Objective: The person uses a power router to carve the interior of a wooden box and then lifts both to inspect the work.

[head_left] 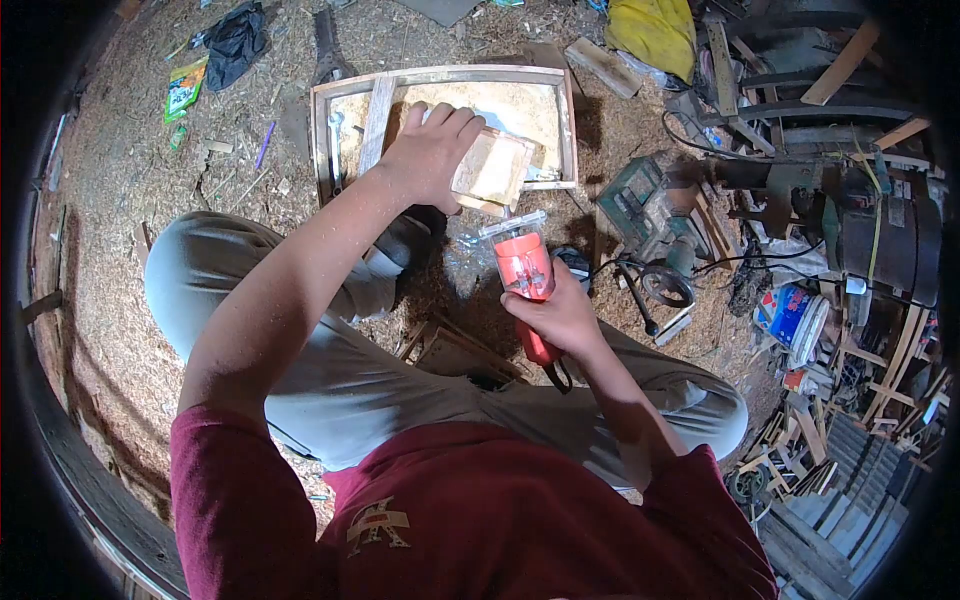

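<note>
While near the red tool (525, 265) in the right grip's (565, 317) clasp, wooden piece (494, 170) in the left grip's (430, 160) hold.

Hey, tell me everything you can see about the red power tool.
The red power tool has a long, roughly cylindrical body that looks like plastic, with dark markings and a clear, flat-edged front piece. A black strap or cord shows at its rear. The right hand grips its middle, front end pointing toward the small wooden piece under the left hand. Whether they touch, or it's running, I can't tell.
</note>
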The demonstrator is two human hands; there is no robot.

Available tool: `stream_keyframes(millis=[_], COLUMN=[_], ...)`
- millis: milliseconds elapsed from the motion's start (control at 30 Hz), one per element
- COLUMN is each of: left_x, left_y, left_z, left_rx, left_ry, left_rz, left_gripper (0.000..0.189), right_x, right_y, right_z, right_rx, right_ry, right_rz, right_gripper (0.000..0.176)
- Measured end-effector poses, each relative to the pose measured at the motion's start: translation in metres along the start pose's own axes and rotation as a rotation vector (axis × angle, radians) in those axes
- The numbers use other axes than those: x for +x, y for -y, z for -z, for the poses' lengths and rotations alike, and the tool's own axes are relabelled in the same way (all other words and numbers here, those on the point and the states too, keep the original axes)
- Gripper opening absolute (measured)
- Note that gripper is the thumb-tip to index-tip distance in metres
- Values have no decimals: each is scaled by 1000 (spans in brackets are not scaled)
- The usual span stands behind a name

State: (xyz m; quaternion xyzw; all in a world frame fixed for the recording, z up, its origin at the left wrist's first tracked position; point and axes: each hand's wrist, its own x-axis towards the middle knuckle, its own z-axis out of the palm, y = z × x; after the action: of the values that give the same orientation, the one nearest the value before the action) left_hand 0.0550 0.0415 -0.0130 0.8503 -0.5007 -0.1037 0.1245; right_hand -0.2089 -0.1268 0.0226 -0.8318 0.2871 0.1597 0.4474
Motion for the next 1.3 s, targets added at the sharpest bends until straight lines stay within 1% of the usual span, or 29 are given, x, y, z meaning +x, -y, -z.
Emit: stream_keyframes(millis=[33, 233, 467, 633, 733, 967, 1067, 1300], left_x=[0, 0, 0, 0, 0, 0, 0, 1], left_y=[0, 0, -1, -1, -1, 1, -1, 0], left_z=[-1, -2, -3, -3, -4, -4, -3, -6], left_rx=[8, 10, 64, 65, 58, 7, 63, 70], left_ry=[-4, -11, -4, -13, -17, -7, -10, -21], left_rz=[1, 1, 15, 15, 14, 1, 11, 10], left_gripper=[125, 125, 128, 127, 126, 126, 126, 126], right_x=[0, 1, 0, 1, 1, 0, 0, 0], right_y=[0, -5, 4, 3, 1, 3, 4, -2], right_z=[0, -2, 1, 1, 1, 1, 2, 1], right_rx=[9, 5, -34, -48, -2, -4, 7, -14], right_ry=[-5, -13, -6, -1, 4, 6, 13, 7], right_rz=[6, 22, -3, -18, 7, 0, -16, -9], right_gripper=[52, 54, 57, 57, 64, 63, 62, 64])
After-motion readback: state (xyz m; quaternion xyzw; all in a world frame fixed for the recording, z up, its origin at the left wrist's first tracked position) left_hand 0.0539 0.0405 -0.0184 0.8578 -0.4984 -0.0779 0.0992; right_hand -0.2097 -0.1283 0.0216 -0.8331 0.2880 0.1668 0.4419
